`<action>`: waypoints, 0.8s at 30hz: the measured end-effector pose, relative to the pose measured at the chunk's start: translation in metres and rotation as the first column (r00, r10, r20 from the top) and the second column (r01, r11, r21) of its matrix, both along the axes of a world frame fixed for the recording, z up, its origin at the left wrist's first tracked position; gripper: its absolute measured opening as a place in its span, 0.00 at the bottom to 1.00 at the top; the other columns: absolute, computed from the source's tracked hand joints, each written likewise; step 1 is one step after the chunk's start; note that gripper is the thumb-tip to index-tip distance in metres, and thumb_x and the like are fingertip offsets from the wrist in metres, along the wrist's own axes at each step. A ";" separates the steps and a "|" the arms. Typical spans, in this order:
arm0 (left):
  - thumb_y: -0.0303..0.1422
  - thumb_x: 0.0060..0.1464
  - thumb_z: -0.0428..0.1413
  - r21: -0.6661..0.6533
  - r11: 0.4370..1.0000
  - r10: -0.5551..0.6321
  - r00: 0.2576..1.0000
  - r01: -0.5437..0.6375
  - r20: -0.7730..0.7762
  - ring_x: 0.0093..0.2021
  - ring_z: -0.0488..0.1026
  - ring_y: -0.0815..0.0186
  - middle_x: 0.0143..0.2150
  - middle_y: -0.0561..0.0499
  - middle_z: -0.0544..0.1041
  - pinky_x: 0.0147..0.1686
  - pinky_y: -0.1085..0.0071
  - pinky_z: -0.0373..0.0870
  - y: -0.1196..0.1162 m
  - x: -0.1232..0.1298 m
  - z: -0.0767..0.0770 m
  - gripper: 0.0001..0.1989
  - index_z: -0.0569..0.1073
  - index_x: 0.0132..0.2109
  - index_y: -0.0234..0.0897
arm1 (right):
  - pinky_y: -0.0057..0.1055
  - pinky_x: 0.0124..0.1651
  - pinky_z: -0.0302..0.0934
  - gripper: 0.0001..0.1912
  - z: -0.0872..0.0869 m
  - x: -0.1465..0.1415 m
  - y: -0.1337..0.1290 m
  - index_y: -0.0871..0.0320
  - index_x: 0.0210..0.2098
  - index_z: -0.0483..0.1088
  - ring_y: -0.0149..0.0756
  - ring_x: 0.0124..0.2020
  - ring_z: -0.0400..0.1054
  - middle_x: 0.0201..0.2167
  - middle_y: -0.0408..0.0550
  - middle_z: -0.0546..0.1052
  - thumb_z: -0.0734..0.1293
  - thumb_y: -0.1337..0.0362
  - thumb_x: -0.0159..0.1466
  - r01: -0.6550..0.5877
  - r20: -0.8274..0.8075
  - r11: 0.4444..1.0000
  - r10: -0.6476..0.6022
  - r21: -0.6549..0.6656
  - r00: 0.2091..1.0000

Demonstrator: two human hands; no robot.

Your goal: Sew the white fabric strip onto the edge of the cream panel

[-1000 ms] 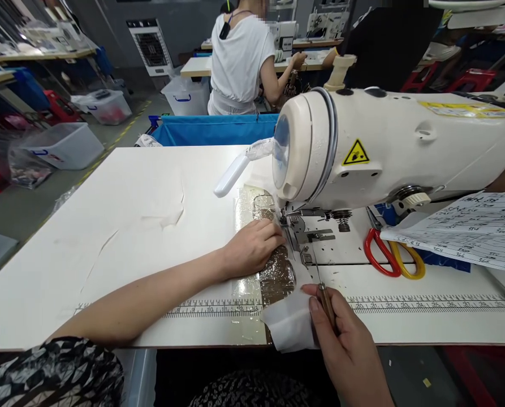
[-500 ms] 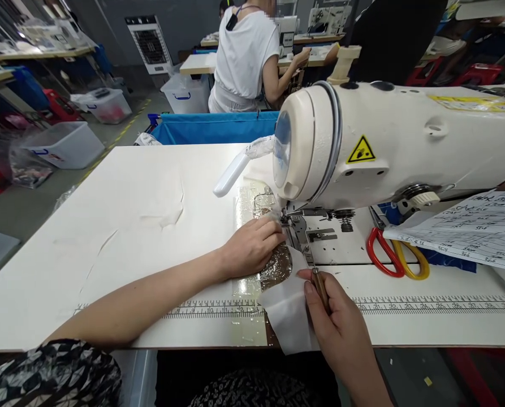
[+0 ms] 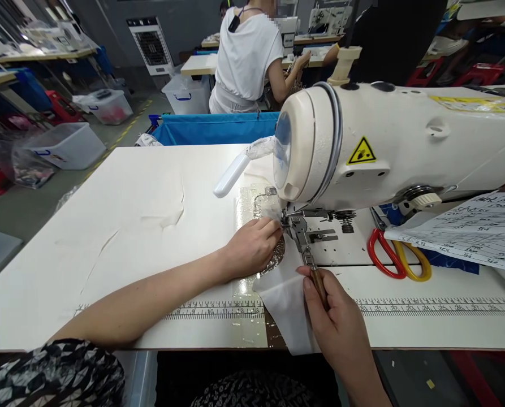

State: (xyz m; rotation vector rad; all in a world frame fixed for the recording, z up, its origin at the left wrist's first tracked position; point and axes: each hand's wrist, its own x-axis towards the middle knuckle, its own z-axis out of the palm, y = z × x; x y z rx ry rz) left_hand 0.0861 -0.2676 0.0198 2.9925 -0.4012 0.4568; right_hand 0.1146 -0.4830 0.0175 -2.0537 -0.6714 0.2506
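Observation:
A piece of thin white fabric (image 3: pixel 288 308) lies under the sewing machine (image 3: pixel 375 141) and hangs over the table's front edge. My left hand (image 3: pixel 254 246) rests on it just left of the presser foot, fingers bent and pressed together on the cloth by the needle area. The fingertips are partly hidden. In my right hand (image 3: pixel 335 311) is an awl with a wooden handle (image 3: pixel 319 287), its thin metal shaft pointing up toward the metal parts by the presser foot. The right fingers also lie against the fabric's right edge.
Red and yellow-handled scissors (image 3: pixel 385 254) lie right, partly beneath a written paper sheet (image 3: pixel 468 229). A printed ruler (image 3: pixel 426 307) runs along the front of the white table (image 3: pixel 120 226). Beyond a blue cloth bin (image 3: pixel 218 129), a person in white (image 3: pixel 246 56) sits working.
The white fabric has shifted slightly left, covering more of the brown taped patch. The awl's shaft has tilted left a little. My left hand stays nearly in place.

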 end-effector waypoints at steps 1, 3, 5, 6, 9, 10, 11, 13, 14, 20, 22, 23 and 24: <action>0.26 0.63 0.42 0.002 1.000 0.006 1.000 -0.006 0.001 0.51 0.69 0.55 0.51 0.37 0.71 0.46 0.58 0.73 0.000 0.000 0.000 0.18 0.69 0.55 0.25 | 0.32 0.38 0.70 0.17 0.000 -0.001 0.000 0.53 0.46 0.72 0.41 0.38 0.76 0.40 0.49 0.81 0.58 0.51 0.70 -0.010 0.016 1.000 0.010 0.006 1.000; 0.26 0.64 0.42 -0.001 1.000 0.013 1.000 -0.013 0.006 0.50 0.69 0.55 0.51 0.37 0.71 0.46 0.58 0.73 -0.001 -0.001 -0.001 0.18 0.68 0.55 0.25 | 0.32 0.40 0.70 0.16 0.003 -0.003 0.000 0.54 0.47 0.71 0.42 0.40 0.77 0.42 0.50 0.81 0.57 0.53 0.71 -0.045 0.060 0.999 0.045 0.008 0.997; 0.27 0.64 0.42 -0.015 1.000 0.013 1.000 -0.013 0.010 0.49 0.69 0.56 0.51 0.38 0.71 0.45 0.59 0.73 -0.001 -0.001 -0.002 0.18 0.68 0.55 0.26 | 0.30 0.39 0.70 0.15 0.007 -0.006 0.003 0.55 0.48 0.70 0.41 0.42 0.77 0.43 0.51 0.81 0.57 0.57 0.71 -0.088 0.121 0.996 0.084 0.026 0.989; 0.27 0.64 0.41 -0.023 1.000 0.017 1.000 -0.017 0.013 0.49 0.70 0.56 0.50 0.38 0.71 0.45 0.59 0.74 -0.001 0.000 -0.002 0.17 0.68 0.55 0.27 | 0.29 0.39 0.70 0.14 0.010 -0.008 0.005 0.55 0.49 0.70 0.40 0.42 0.77 0.42 0.51 0.81 0.57 0.59 0.71 -0.113 0.168 0.992 0.102 0.053 0.981; 0.28 0.66 0.41 -0.008 0.999 0.036 0.999 -0.036 -0.007 0.45 0.70 0.58 0.46 0.40 0.73 0.44 0.62 0.73 -0.004 0.007 0.001 0.16 0.71 0.51 0.31 | 0.27 0.37 0.70 0.12 0.022 -0.014 0.015 0.55 0.50 0.68 0.36 0.38 0.77 0.40 0.49 0.80 0.57 0.66 0.71 -0.206 0.333 0.969 0.151 0.137 0.931; 0.28 0.66 0.41 0.018 0.999 0.041 0.999 -0.040 -0.025 0.43 0.70 0.58 0.44 0.40 0.73 0.43 0.62 0.73 -0.005 0.010 0.002 0.15 0.71 0.47 0.31 | 0.26 0.37 0.70 0.12 0.026 -0.016 0.019 0.56 0.49 0.67 0.35 0.37 0.77 0.39 0.49 0.80 0.57 0.68 0.70 -0.242 0.385 0.958 0.167 0.154 0.907; 0.28 0.66 0.42 0.055 0.998 0.043 0.998 -0.040 -0.048 0.41 0.70 0.58 0.41 0.40 0.73 0.42 0.62 0.73 -0.007 0.013 0.004 0.14 0.72 0.44 0.32 | 0.26 0.37 0.70 0.12 0.031 -0.019 0.023 0.56 0.49 0.66 0.35 0.36 0.77 0.38 0.48 0.80 0.57 0.69 0.69 -0.272 0.428 0.948 0.180 0.164 0.885; 0.26 0.66 0.42 0.131 0.990 0.055 0.994 -0.043 -0.091 0.38 0.69 0.58 0.38 0.41 0.72 0.39 0.62 0.72 -0.010 0.019 0.009 0.14 0.72 0.39 0.32 | 0.26 0.36 0.70 0.12 0.038 -0.025 0.028 0.56 0.49 0.65 0.34 0.34 0.76 0.35 0.47 0.79 0.56 0.71 0.69 -0.321 0.484 0.930 0.201 0.179 0.852; 0.24 0.65 0.42 0.157 0.986 0.067 0.992 -0.050 -0.105 0.38 0.69 0.58 0.37 0.41 0.72 0.37 0.63 0.72 -0.012 0.021 0.011 0.14 0.71 0.37 0.32 | 0.26 0.35 0.70 0.13 0.040 -0.028 0.029 0.57 0.49 0.65 0.34 0.34 0.76 0.34 0.47 0.79 0.56 0.72 0.69 -0.341 0.500 0.922 0.211 0.184 0.840; 0.26 0.63 0.48 -0.118 0.971 0.210 0.978 -0.209 -0.005 0.40 0.71 0.61 0.39 0.44 0.75 0.35 0.66 0.73 -0.005 0.020 0.003 0.09 0.73 0.39 0.34 | 0.26 0.33 0.69 0.13 0.028 -0.030 0.008 0.61 0.49 0.66 0.35 0.33 0.78 0.35 0.51 0.81 0.55 0.72 0.70 -0.267 0.514 0.958 0.180 0.101 0.839; 0.27 0.62 0.51 -0.308 0.929 0.227 0.973 -0.206 0.032 0.40 0.72 0.62 0.38 0.47 0.76 0.38 0.66 0.73 0.001 0.019 -0.003 0.07 0.73 0.37 0.35 | 0.27 0.30 0.69 0.12 0.019 -0.022 -0.001 0.62 0.49 0.67 0.38 0.32 0.79 0.36 0.53 0.82 0.55 0.68 0.72 -0.133 0.520 0.991 0.101 0.026 0.848; 0.27 0.61 0.52 -0.389 0.903 0.214 0.976 -0.183 0.036 0.40 0.72 0.63 0.37 0.48 0.76 0.39 0.66 0.73 0.004 0.019 -0.005 0.07 0.73 0.35 0.36 | 0.28 0.27 0.68 0.13 0.015 -0.018 -0.003 0.63 0.50 0.67 0.39 0.30 0.79 0.36 0.53 0.82 0.55 0.65 0.72 -0.071 0.521 0.997 0.073 -0.022 0.850; 0.28 0.61 0.53 -0.459 0.874 0.198 0.980 -0.160 0.034 0.40 0.73 0.63 0.37 0.48 0.76 0.40 0.66 0.73 0.007 0.019 -0.006 0.07 0.73 0.34 0.36 | 0.29 0.24 0.66 0.15 0.011 -0.013 -0.005 0.63 0.50 0.67 0.40 0.28 0.78 0.35 0.52 0.82 0.54 0.63 0.73 -0.018 0.532 0.998 0.051 -0.067 0.845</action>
